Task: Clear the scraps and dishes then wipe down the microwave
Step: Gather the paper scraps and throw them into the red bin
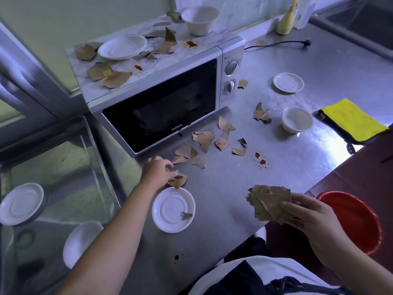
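The steel worktop (223,235) carries everything, with the Galanz microwave (161,96) standing at its far left, door closed. It is a heavy, rigid box that probably stays put for wiping. Its marbled top is littered and stained.

Off the near right edge sits a red bin (357,220), the likely place for the waste. A yellow cloth (353,119) lies folded at the right edge. It looks soft and limp, easy to gather anywhere.

The dishes look like hard, smooth white ware, likely breakable and a little slippery. A deep bowl (200,20) and a plate (122,46) are on the microwave. A small bowl (297,119) and a far saucer (288,82) are on the right of the worktop, and a near saucer (173,209) lies in front of the person. Each is best lifted by the rim.

Torn brown paper scraps (204,139) lie just in front of the microwave door, with more on top of it. They are feather-light, creased and floppy, so a pinch at a raised edge should do. One small scrap (186,215) rests on the near saucer.

The right hand (314,218) has thumb and fingers clamped on a stacked bundle of scraps (269,202) above the near edge. The left hand (156,171), near the microwave's corner, has its fingers curled onto a crumpled piece (178,180).

Red sauce spots (260,159) mark the worktop.
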`<move>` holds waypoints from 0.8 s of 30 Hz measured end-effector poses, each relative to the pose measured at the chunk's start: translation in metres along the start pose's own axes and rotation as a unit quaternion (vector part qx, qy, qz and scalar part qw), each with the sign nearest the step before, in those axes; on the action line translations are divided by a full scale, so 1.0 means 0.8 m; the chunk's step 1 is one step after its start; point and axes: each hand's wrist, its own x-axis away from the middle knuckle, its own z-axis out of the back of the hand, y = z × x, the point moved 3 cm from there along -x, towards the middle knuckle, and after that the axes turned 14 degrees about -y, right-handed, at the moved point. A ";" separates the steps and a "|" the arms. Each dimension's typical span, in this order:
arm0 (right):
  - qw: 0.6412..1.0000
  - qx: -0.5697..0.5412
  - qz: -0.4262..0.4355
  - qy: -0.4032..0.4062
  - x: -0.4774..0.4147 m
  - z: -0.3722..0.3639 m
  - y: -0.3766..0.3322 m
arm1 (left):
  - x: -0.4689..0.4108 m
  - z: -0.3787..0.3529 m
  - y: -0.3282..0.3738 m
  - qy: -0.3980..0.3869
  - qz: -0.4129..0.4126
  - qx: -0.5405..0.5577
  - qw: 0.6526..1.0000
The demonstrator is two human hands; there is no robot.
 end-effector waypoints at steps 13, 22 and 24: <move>0.999 -0.002 0.002 0.033 0.005 0.018 0.011 | -0.026 -0.012 0.030 -0.176 -0.080 -0.107 0.975; 0.998 -0.013 -0.008 0.059 0.009 0.026 0.019 | -0.033 -0.017 0.028 -0.171 -0.074 -0.135 0.973; 0.998 -0.017 -0.002 0.056 0.008 0.024 0.019 | -0.035 -0.017 0.031 -0.178 -0.070 -0.140 0.971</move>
